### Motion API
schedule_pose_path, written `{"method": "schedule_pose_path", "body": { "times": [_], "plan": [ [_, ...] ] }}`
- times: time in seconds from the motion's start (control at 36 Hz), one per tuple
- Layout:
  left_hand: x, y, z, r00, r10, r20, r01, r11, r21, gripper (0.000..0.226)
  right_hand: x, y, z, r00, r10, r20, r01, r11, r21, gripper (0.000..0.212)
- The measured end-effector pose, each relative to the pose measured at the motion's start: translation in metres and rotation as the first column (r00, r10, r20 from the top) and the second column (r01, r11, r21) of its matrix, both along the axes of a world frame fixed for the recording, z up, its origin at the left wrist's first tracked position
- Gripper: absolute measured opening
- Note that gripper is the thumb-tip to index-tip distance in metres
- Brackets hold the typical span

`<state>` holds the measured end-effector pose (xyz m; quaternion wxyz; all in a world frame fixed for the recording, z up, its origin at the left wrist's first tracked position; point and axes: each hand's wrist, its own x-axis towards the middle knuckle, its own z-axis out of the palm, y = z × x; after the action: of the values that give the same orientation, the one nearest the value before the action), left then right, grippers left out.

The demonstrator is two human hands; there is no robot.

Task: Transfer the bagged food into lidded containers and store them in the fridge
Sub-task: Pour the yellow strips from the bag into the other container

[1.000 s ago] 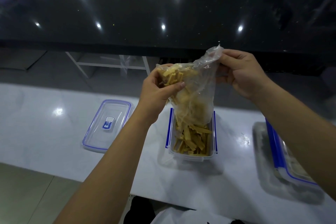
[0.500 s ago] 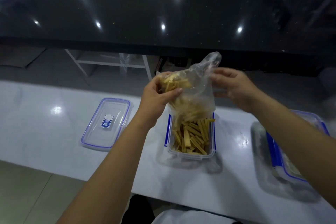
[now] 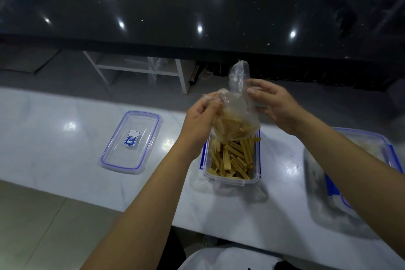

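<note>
Holding the clear plastic bag [image 3: 237, 114] upended over the open container [image 3: 231, 161], the person has brought it lower than a second ago: its mouth now sits right at the far rim, and the strip-shaped food [image 3: 232, 158] has slid down out of the upper part, which then bulged beside the left thumb and now stands slack and empty. More strips lie in the container than before, heaped from near wall to far, with a few poking over the right edge.

The left hand [image 3: 202, 120] has its grip closed on the bag's left side, fingers and thumb bunching the film near the top. The right hand [image 3: 275, 105] was pinching the upturned bottom a second ago; now its fingers are spread and nearly straight, laid against the bag's right side below the loose tail of film, so that grip is open and only touching.

The container stands on the white tabletop [image 3: 54, 138], between the forearms. Its lid [image 3: 131, 141], clear with blue trim, lies flat well to the left. A second lidded container [image 3: 359, 166] sits at the right, partly behind the right forearm.
</note>
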<state>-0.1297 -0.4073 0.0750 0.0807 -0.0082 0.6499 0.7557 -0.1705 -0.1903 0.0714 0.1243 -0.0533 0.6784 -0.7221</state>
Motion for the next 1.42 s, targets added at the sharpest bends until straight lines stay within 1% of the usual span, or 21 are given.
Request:
{"method": "schedule_pose_path", "body": {
  "times": [0.08,0.17,0.31,0.39,0.47,0.67,0.72,0.81,0.86,1.06,1.22,1.33,1.42],
  "plan": [
    [0.002,0.0,0.005,1.0,0.007,0.005,-0.007,1.0,-0.022,0.023,0.0,-0.003,0.004,0.989,-0.129,-0.068,0.135,0.986,0.098,0.009],
    [0.002,-0.003,0.011,1.0,0.006,0.01,-0.006,1.0,-0.008,0.025,-0.004,-0.002,0.003,0.98,-0.171,-0.106,0.184,0.975,0.125,0.014],
    [0.004,-0.008,0.017,0.999,-0.026,0.025,0.025,0.997,0.072,0.027,-0.001,-0.002,0.006,0.969,-0.216,-0.118,0.225,0.972,0.066,0.013],
    [0.004,-0.007,0.016,0.999,0.012,0.035,-0.013,1.0,0.028,0.027,0.003,-0.003,0.007,0.973,-0.205,-0.109,0.214,0.974,0.076,0.012],
    [0.004,-0.004,0.017,0.999,0.032,0.036,-0.032,0.999,0.015,0.03,0.005,-0.003,0.009,0.964,-0.244,-0.109,0.251,0.966,0.06,0.011],
    [0.0,0.004,0.047,0.999,0.013,-0.032,-0.009,0.991,0.135,0.027,-0.004,-0.003,0.031,0.944,-0.306,-0.12,0.307,0.952,-0.011,0.008],
    [-0.002,0.005,0.053,0.999,0.012,-0.048,-0.005,0.987,0.161,0.028,-0.007,-0.003,0.036,0.946,-0.301,-0.122,0.301,0.953,-0.02,0.009],
    [-0.004,0.006,0.061,0.997,0.029,-0.069,-0.017,0.987,0.159,0.028,-0.01,-0.005,0.04,0.96,-0.252,-0.125,0.258,0.966,0.027,0.01],
    [-0.004,0.005,0.063,0.996,0.026,-0.085,-0.012,0.988,0.156,0.031,-0.012,-0.006,0.042,0.961,-0.248,-0.124,0.254,0.966,0.041,0.01],
    [0.0,0.004,0.069,0.997,0.02,-0.08,-0.002,0.975,0.222,0.029,-0.014,-0.009,0.047,0.96,-0.25,-0.129,0.254,0.967,0.018,0.01],
    [0.003,0.006,0.077,0.995,-0.016,-0.099,0.042,0.962,0.269,0.03,-0.016,-0.008,0.053,0.956,-0.233,-0.18,0.237,0.972,0.002,0.01],
    [0.004,0.009,0.083,0.994,-0.035,-0.107,0.063,0.962,0.266,0.032,-0.017,-0.009,0.056,0.94,-0.283,-0.189,0.281,0.959,-0.038,0.008],
    [0.005,0.01,0.089,0.993,-0.036,-0.11,0.066,0.958,0.278,0.034,-0.017,-0.01,0.061,0.941,-0.28,-0.19,0.273,0.96,-0.061,0.01]
  ]
}}
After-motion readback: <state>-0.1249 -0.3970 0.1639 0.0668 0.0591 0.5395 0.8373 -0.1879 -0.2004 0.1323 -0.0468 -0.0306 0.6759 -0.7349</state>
